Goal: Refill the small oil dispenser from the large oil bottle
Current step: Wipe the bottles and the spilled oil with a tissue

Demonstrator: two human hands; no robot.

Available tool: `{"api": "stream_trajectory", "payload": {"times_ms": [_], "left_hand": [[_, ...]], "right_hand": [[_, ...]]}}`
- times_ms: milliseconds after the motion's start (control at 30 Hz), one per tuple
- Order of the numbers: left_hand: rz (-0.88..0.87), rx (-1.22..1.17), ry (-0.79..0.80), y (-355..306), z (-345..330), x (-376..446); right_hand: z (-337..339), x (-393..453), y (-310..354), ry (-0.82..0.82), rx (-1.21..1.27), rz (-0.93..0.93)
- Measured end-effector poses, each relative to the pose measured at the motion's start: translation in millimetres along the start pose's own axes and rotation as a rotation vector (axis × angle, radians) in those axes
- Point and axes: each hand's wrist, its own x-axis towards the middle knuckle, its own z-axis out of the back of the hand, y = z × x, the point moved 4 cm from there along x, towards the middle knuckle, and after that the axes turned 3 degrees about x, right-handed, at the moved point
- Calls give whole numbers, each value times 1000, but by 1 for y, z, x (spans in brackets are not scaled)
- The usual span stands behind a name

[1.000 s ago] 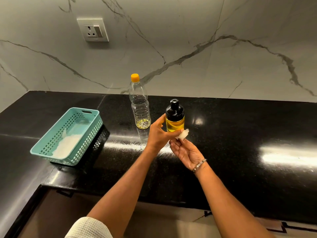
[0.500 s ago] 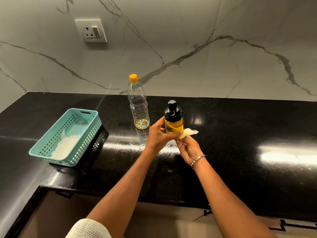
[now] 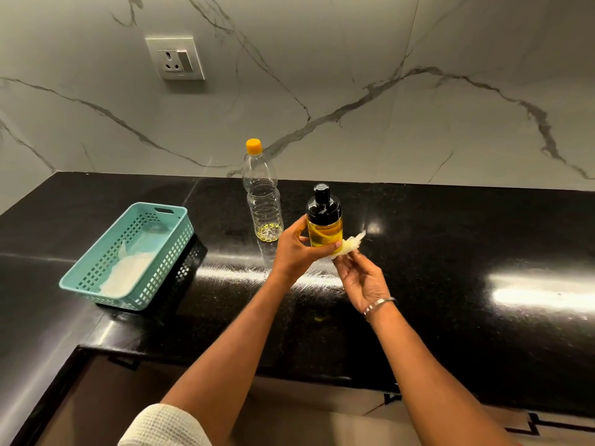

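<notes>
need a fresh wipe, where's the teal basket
The teal basket sits on the black counter at the left of the head view, left of the large oil bottle.

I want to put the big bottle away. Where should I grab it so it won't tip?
Grab the big bottle around its ribbed middle, coming from its left side. It stands upright and tall, so a grip up at the orange cap could tip it. The left hand and the small dispenser crowd its right side.
</notes>
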Motion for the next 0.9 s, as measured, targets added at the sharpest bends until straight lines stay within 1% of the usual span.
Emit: {"api": "stream_trajectory", "payload": {"times_ms": [100,167,233,300,400,533,633,733,833,900], "left_hand": [[6,-3,5,4,-4,-3],[7,-12,9,5,-7,-5],[-7,-3,19,3,-11,-5],[-21,4,28,-2,-11,-3],[-26,35,31,0,-7,2],[-26,36,29,1,-7,1],[-38,44,64,2,-16,-1],[-47,64,81,1,-21,2],[-20,25,98,6,-21,10],[-18,29,104,10,-21,15]], "right_hand": [[-1,9,1,-56,-67,38],[-7,10,-4,-7,-151,13],[-12,9,-11,75,-193,-51],[-13,7,-14,110,-210,-97],[-7,3,-10,78,-235,-95],[3,8,2,-35,-115,5],[1,17,4,-44,-123,48],[-4,22,0,-16,-205,-5],[-8,20,-2,31,-254,-76],[-9,17,-1,12,-314,-98]]}}
